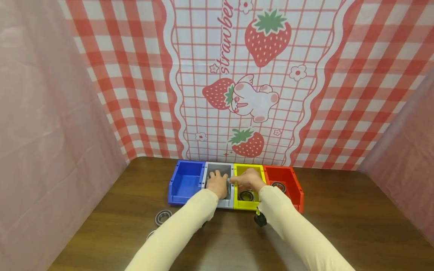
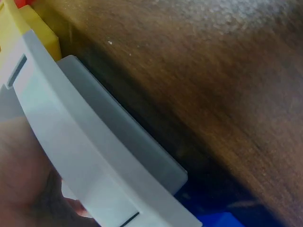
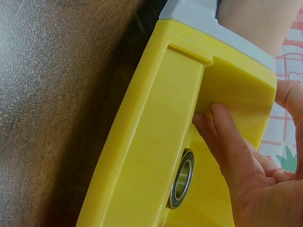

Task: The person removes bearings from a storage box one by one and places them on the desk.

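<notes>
My left hand (image 1: pixel 217 185) reaches down into the grey bin (image 1: pixel 228 203), its fingers spread toward the back. The bin's front wall hides most of this hand in the left wrist view, and whether it holds anything is hidden. Over the yellow bin (image 1: pixel 242 205) is my right hand (image 1: pixel 250 180). In the right wrist view two of its fingers (image 3: pixel 226 127) reach straight inside by the side wall, and another digit is by the rim. A ball bearing (image 3: pixel 182 178) lies in the yellow bin, apart from those fingers.
At the left of the row stands a blue bin (image 1: pixel 186 184); at the right, a red bin (image 1: pixel 296 190) with a bearing (image 1: pixel 278 186) inside. Another bearing (image 1: pixel 163 217) lies on the wooden table (image 1: pixel 112 222), with one more partly behind the left sleeve. A checked cloth (image 1: pixel 142 75) hangs behind.
</notes>
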